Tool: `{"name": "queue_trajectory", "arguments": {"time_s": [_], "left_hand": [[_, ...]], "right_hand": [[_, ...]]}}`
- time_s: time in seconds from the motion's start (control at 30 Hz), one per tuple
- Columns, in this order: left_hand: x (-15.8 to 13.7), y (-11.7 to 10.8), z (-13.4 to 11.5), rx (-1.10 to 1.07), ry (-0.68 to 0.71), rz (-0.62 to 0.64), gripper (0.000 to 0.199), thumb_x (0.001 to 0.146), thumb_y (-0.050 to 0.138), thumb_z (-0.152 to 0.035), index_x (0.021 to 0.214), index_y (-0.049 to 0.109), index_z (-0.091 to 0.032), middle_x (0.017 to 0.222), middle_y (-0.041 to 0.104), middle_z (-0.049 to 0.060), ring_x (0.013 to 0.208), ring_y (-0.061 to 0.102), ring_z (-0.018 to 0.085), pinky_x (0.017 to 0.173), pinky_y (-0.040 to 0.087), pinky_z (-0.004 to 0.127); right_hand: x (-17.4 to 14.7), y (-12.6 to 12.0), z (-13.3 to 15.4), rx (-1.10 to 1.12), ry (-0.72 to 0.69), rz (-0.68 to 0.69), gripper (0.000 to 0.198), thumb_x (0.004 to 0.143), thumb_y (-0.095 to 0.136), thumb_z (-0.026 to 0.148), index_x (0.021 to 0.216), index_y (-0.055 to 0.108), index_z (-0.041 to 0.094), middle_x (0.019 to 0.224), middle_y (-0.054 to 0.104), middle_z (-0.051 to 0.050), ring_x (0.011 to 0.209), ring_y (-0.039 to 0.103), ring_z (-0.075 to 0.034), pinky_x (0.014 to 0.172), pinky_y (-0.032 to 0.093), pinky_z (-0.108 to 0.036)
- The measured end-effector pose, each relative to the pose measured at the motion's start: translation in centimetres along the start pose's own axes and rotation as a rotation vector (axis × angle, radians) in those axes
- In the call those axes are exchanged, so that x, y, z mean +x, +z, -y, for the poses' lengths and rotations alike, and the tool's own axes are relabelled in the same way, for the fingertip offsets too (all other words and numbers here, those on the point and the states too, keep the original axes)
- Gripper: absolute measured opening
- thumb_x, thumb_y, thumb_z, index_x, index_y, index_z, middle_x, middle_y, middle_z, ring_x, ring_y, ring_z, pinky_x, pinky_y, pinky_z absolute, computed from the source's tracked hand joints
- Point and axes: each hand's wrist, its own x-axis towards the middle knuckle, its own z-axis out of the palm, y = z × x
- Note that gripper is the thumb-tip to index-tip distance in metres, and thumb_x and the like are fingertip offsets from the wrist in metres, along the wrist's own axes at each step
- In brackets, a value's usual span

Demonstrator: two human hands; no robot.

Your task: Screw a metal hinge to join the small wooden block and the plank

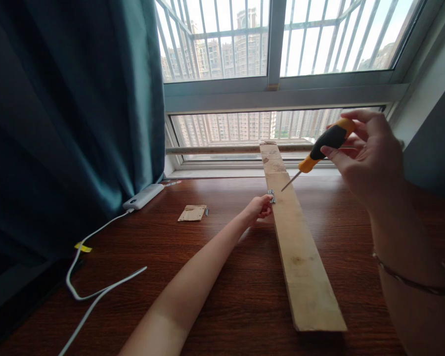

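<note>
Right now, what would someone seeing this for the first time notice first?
Probably the yellow-and-black screwdriver, slanting down right of centre in the right hand's grip. Next, the long pale board running toward the window, with the left hand's grip on a small metal piece at its left edge. A dark teal curtain hangs on the left.

long, pale, knotted wooden board (300, 257), laid lengthwise, seen crossing the far edge of the table (163, 237). small silvery metal piece (271, 194), held at the board's left edge. yellow-and-black screwdriver (325, 142), held slanted, tip down over the board, contact unclear.
</note>
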Motion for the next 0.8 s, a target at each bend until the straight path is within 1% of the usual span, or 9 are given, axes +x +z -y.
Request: {"name": "queue_trajectory", "arguments": {"time_s": [0.13,0.23,0.3,0.4,0.5,0.6,0.63,0.73,0.8], "left_hand": [[0.2,-0.1,0.3,0.014,0.013,-0.006,0.032,0.075,0.045,-0.046,0.063,0.045,-0.015,0.043,0.04,-0.004,0.034,0.024,0.004,0.037,0.007,0.02],[0.3,-0.2,0.3,0.028,0.003,0.001,0.034,0.076,0.042,-0.047,0.061,0.043,-0.016,0.041,0.039,-0.004,0.032,0.026,0.004,0.037,0.009,0.02],[0.3,-0.2,0.3,0.047,-0.006,0.013,0.036,0.077,0.04,-0.047,0.059,0.044,-0.016,0.039,0.039,-0.003,0.031,0.026,0.005,0.037,0.01,0.021],[0.2,-0.2,0.4,0.104,-0.027,0.076,0.043,0.08,0.032,-0.05,0.059,0.047,-0.015,0.037,0.038,-0.002,0.03,0.026,0.006,0.036,0.011,0.022],[0.2,0.0,0.5,0.101,-0.022,0.103,0.047,0.081,0.028,-0.052,0.058,0.046,-0.016,0.037,0.036,-0.002,0.03,0.026,0.007,0.036,0.011,0.023],[0.3,0.3,0.7,0.048,0.035,0.075,0.044,0.081,0.031,-0.051,0.056,0.041,-0.017,0.036,0.032,-0.004,0.03,0.023,0.006,0.037,0.01,0.022],[0.3,0.3,0.8,0.047,0.055,0.066,0.044,0.081,0.032,-0.052,0.055,0.04,-0.018,0.036,0.031,-0.005,0.03,0.022,0.005,0.037,0.01,0.022],[0.3,0.4,0.9,0.085,0.108,0.031,0.046,0.081,0.035,-0.054,0.052,0.036,-0.018,0.035,0.03,-0.005,0.031,0.021,0.005,0.037,0.01,0.023],[0.2,0.3,0.7,0.11,0.134,0.018,0.047,0.08,0.038,-0.055,0.051,0.035,-0.019,0.035,0.029,-0.005,0.031,0.021,0.005,0.037,0.01,0.023]], "right_hand": [[0.1,-0.2,0.1,-0.074,0.034,0.015,0.056,0.064,0.067,0.014,0.117,0.049,0.021,0.104,0.061,-0.006,0.074,0.063,-0.017,0.061,0.054,-0.03],[0.2,-0.3,0.0,-0.179,0.063,0.026,0.056,0.064,0.067,0.014,0.117,0.05,0.018,0.101,0.062,-0.008,0.072,0.063,-0.018,0.062,0.054,-0.032],[0.3,-0.3,-0.4,-0.271,0.061,0.027,0.056,0.066,0.066,0.014,0.119,0.049,0.014,0.1,0.062,-0.011,0.077,0.063,-0.021,0.067,0.053,-0.035],[0.5,-0.2,-1.4,-0.423,0.064,0.035,0.056,0.069,0.063,0.014,0.122,0.047,0.009,0.105,0.061,-0.016,0.092,0.061,-0.028,0.08,0.05,-0.041],[0.8,0.0,-2.6,-0.572,0.15,0.065,0.053,0.074,0.058,0.018,0.125,0.045,0.009,0.108,0.06,-0.019,0.1,0.057,-0.033,0.084,0.046,-0.045],[1.1,0.4,-4.3,-0.662,0.284,0.121,0.051,0.08,0.05,0.025,0.129,0.042,0.015,0.105,0.061,-0.019,0.102,0.057,-0.035,0.082,0.045,-0.045],[1.2,0.6,-5.1,-0.674,0.337,0.144,0.052,0.08,0.049,0.028,0.129,0.04,0.015,0.104,0.061,-0.02,0.101,0.057,-0.035,0.081,0.045,-0.045],[1.3,1.5,-8.2,-0.697,0.497,0.255,0.057,0.078,0.051,0.033,0.127,0.037,0.007,0.1,0.06,-0.024,0.094,0.059,-0.035,0.075,0.046,-0.042],[1.0,2.4,-10.8,-0.722,0.523,0.391,0.052,0.076,0.052,0.032,0.119,0.042,0.005,0.097,0.061,-0.024,0.091,0.059,-0.034,0.072,0.046,-0.039]]}}
